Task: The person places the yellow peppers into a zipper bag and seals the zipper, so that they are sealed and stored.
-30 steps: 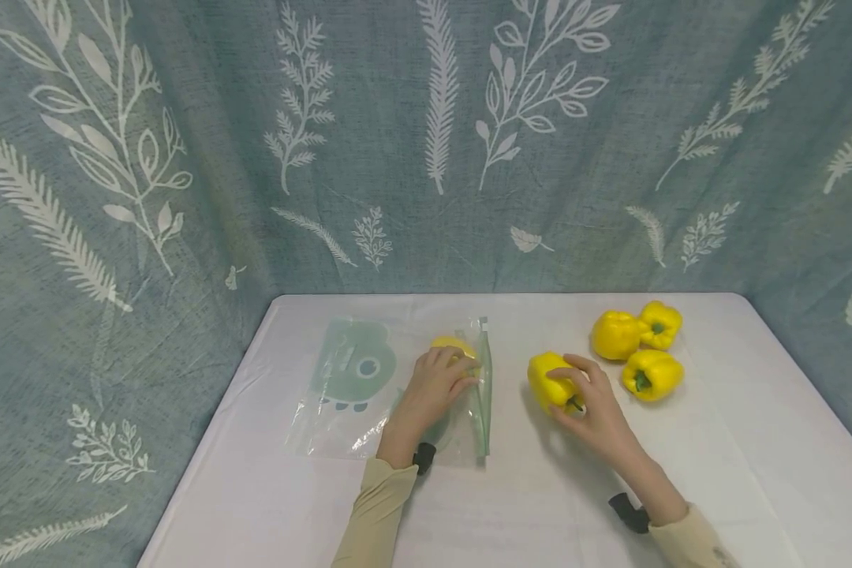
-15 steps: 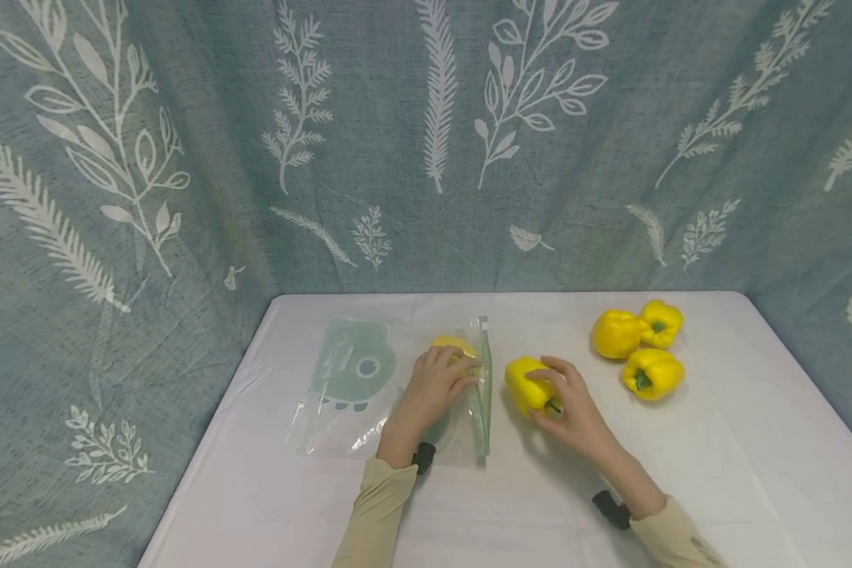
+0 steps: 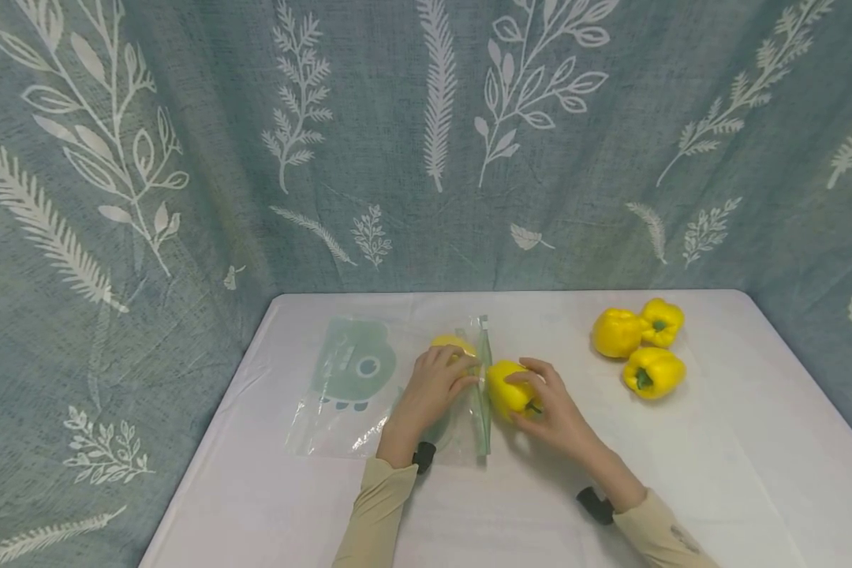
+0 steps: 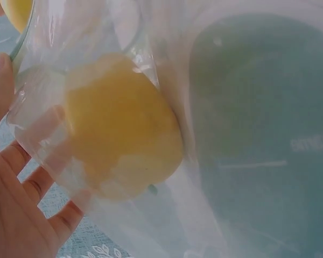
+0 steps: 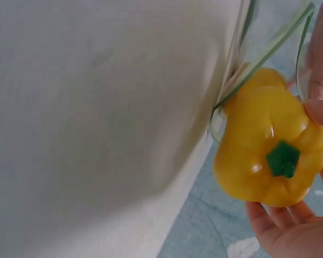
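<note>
A clear zip bag [image 3: 412,327] with a green dinosaur print lies flat on the table, its green-edged mouth facing right. My left hand [image 3: 429,390] is over the mouth end and holds the upper film at the edge; the right wrist view shows that edge raised, so the mouth gapes. Inside the bag, just behind the mouth, sits one yellow bell pepper [image 4: 124,129]. My right hand [image 3: 557,414] grips a second yellow bell pepper [image 5: 269,145] between thumb and fingers, stem toward the wrist. This pepper is right at the bag's mouth and overlaps its green edge in the head view.
Three more yellow bell peppers stand together at the back right of the white table [image 3: 717,442]: one behind [image 3: 662,322], one to its left [image 3: 616,333] and one in front [image 3: 653,373]. A blue-green leaf-patterned curtain [image 3: 412,142] hangs behind and beside the table.
My right hand has moved left with its bell pepper, from well right of the bag up to the mouth. My left hand and the bag have stayed in place.
</note>
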